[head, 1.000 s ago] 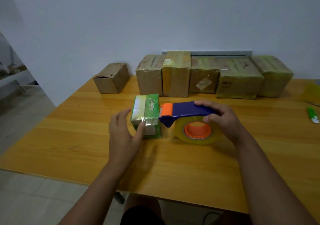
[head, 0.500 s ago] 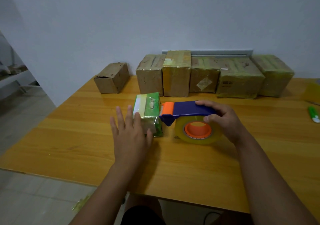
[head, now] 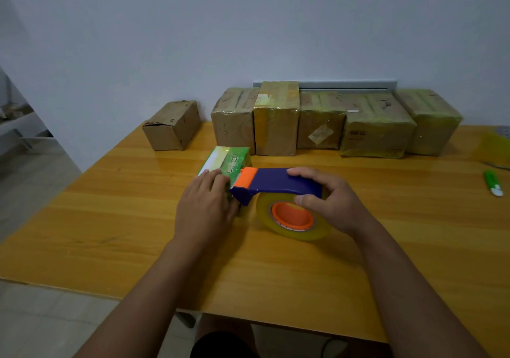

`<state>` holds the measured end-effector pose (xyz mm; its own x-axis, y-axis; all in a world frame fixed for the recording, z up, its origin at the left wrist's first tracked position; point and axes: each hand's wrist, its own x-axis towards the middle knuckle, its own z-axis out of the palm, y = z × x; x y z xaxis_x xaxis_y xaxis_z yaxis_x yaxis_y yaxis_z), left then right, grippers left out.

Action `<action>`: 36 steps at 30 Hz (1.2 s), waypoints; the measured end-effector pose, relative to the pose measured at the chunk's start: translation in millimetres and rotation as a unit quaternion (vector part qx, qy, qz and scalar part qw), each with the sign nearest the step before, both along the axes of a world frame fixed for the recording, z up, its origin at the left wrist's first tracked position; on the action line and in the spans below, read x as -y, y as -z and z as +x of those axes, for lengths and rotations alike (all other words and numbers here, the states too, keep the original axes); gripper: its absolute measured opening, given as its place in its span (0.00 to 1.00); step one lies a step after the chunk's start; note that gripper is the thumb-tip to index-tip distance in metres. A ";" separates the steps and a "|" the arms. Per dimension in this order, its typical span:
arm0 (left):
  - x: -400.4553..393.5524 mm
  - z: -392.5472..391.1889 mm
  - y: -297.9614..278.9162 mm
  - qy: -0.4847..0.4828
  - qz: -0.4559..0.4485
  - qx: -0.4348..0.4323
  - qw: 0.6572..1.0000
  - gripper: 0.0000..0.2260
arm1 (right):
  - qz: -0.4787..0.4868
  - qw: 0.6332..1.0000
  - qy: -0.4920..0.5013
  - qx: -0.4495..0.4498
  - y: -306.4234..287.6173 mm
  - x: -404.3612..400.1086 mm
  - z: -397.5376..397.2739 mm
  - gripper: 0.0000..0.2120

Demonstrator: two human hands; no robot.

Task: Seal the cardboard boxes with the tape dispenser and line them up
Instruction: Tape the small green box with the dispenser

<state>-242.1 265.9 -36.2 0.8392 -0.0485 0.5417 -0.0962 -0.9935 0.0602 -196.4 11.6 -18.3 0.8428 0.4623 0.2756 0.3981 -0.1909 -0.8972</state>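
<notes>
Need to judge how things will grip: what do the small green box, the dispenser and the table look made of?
Green box: printed card under glossy clear tape, judging by the sheen; the left hand rests on it. Tape dispenser: smooth moulded plastic, blue body, orange parts, held by the right hand. Table: wood grain with a shiny finish; solid or laminate, I cannot tell.

Dim, bluish, even light; soft glare on the desk point(head: 386, 247) near its far edge. Wide-angle bending at the frame edges; slightly soft detail overall.
</notes>
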 end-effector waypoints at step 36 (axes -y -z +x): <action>-19.0 13.2 -12.6 -0.031 -0.174 -0.066 0.982 0.14 | -0.049 0.997 0.042 -0.048 -23.5 -13.8 -14.3 0.16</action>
<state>-228.9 284.9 -23.6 0.8990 0.1737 0.4021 -0.0050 -0.9139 0.4060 -210.8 25.3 5.2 0.8997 0.4102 0.1492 0.2908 -0.3084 -0.9057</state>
